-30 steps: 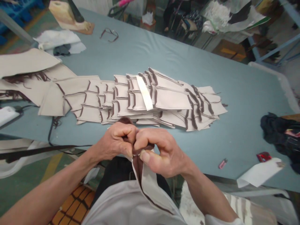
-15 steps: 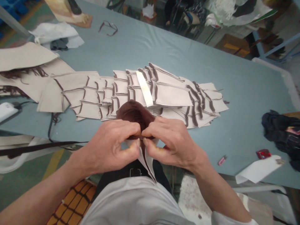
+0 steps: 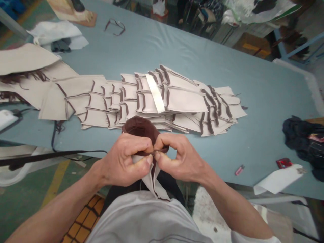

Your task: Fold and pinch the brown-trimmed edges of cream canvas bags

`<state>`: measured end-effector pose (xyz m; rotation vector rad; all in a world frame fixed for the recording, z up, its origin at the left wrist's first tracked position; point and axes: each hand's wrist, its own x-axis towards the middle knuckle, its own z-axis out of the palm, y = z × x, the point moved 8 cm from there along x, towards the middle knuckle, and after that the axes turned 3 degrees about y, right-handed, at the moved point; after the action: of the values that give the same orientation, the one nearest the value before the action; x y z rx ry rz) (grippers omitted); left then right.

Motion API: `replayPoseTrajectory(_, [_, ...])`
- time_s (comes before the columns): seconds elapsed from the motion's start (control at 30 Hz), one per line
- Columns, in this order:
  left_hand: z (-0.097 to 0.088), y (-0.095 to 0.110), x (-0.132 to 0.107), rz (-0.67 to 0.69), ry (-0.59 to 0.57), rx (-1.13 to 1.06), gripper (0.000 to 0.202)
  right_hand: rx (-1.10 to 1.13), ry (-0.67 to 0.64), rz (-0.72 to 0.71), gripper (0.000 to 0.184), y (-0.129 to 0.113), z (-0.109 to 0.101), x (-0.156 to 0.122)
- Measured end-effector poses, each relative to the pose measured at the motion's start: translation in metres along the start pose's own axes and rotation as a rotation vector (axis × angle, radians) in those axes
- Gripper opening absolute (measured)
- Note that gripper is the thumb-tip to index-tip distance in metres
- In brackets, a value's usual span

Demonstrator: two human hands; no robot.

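Left hand [image 3: 123, 163] and right hand [image 3: 183, 160] are held together, fingertips clamped on the folded edge of a beige fabric piece [image 3: 150, 180] above the lap; its brown lining [image 3: 138, 127] is bulged beyond them, near stacked beige panels [image 3: 186, 109] on a blue-covered worktable [image 3: 253, 77].

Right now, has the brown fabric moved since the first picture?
Yes: the brown fabric bulges farther up and out over the front edge of the stacked panels than it did then.
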<state>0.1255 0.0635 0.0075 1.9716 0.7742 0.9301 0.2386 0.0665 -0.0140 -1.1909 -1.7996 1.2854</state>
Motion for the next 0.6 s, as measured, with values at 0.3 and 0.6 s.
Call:
replayPoseTrajectory(0.3, [0.012, -0.008, -0.01, -0.176, 0.024, -0.415, 0.035, 0.443, -0.179, 0.1, 0.022, 0.006, 0.006, -0.004])
replayPoseTrajectory(0.6, [-0.004, -0.003, -0.005, -0.123, -0.167, -0.167, 0.023, 0.231, -0.094, -0.032, 0.012, -0.011, -0.01, -0.001])
